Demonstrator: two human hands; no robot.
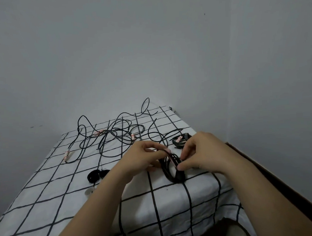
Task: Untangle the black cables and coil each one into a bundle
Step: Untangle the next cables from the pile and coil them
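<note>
Both hands grip one coil (173, 168) standing on the cloth (157, 205) between them. The left hand (144, 156) pinches its top; the right hand (199, 155) curls round its side. Loose cables (112, 137) sprawl beyond the left hand, and a finished bundle (179, 140) lies just beyond the right.
</note>
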